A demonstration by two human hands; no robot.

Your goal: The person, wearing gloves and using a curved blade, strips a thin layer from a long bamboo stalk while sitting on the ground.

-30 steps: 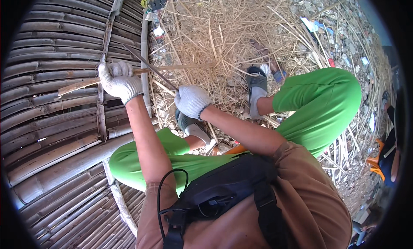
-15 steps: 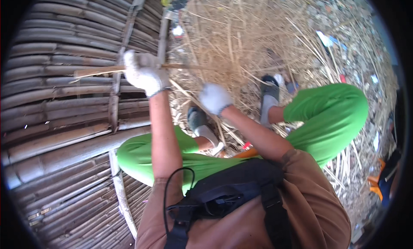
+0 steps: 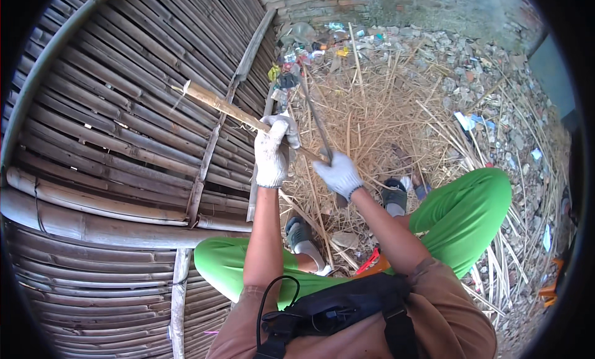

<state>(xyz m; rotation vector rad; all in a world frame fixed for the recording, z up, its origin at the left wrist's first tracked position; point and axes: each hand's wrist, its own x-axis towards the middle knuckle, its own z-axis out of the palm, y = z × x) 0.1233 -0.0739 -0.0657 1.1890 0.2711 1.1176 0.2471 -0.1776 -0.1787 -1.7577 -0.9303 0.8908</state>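
Note:
My left hand (image 3: 273, 149), in a white knit glove, is closed round a pale bamboo stick (image 3: 226, 107). The stick slants from the upper left, where a thin sliver peels off its end, down toward my right hand. That right hand (image 3: 339, 174), gloved too, grips a long knife (image 3: 317, 116). Its thin dark blade, a little blurred, points up and away from me, crossing close to the stick's lower end. Whether blade and stick touch I cannot tell. The knife's handle is mostly hidden in my fist.
A bamboo slat panel (image 3: 142, 136) stands close on my left. Straw and shavings (image 3: 372, 105) cover the ground between and beyond my feet, with rubble and litter (image 3: 471, 67) around. A brick wall (image 3: 396, 8) closes the far side. An orange and red object (image 3: 374, 260) lies between my legs.
My left hand has moved right with the stick, which now tilts down to the right. My right hand has come closer to it, and the knife shows clearly. The view has tilted up toward the wall.

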